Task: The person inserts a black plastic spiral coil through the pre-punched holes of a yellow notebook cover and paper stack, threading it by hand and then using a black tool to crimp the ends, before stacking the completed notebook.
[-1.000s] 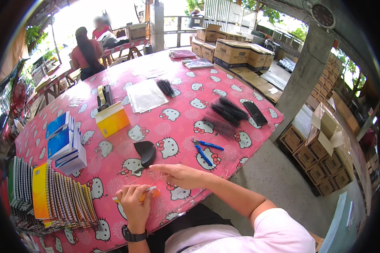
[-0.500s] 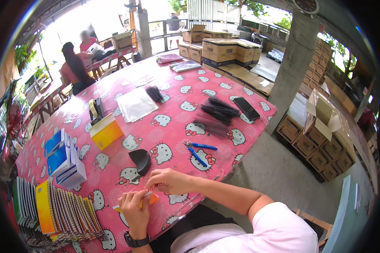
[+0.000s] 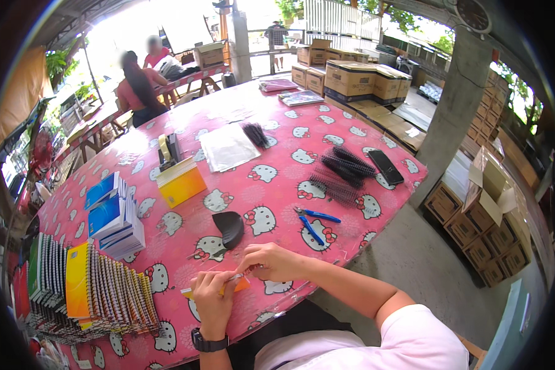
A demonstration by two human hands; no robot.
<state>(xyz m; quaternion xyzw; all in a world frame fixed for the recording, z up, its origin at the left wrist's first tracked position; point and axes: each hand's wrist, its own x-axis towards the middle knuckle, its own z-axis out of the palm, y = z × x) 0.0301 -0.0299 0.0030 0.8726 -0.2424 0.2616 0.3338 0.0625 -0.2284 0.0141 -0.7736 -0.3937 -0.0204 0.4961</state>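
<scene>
Left hand point(image 3: 214, 300): grip closed, fingers over the top and thumb at the side, clamped on an orange booklet point(image 3: 243, 285); black watch point(image 3: 208, 341) at the wrist. Booklet: at the near edge of the pink patterned worktop point(image 3: 277, 191), mostly covered by the hand, its ends showing either side.

Right hand point(image 3: 271, 262): grip drawn together, thumb and forefinger tips meeting at the booklet's upper edge, just beside the left fingers; whether anything thin is pinched there, cannot tell.

Spiral notebooks point(image 3: 114, 290), yellow cover foremost, stacked at near left. Black curved piece point(image 3: 230, 230), just beyond the hands. Blue-handled pliers point(image 3: 314, 223), handles spread, to the right. Blue-covered booklets point(image 3: 114, 216), piled. Yellow-covered booklets point(image 3: 182, 185), one pile. Black coils point(image 3: 342, 176), heaped near a dark phone point(image 3: 385, 168). Clear sheets point(image 3: 229, 148), farther off. Cardboard cartons point(image 3: 350, 79), past the worktop.
</scene>
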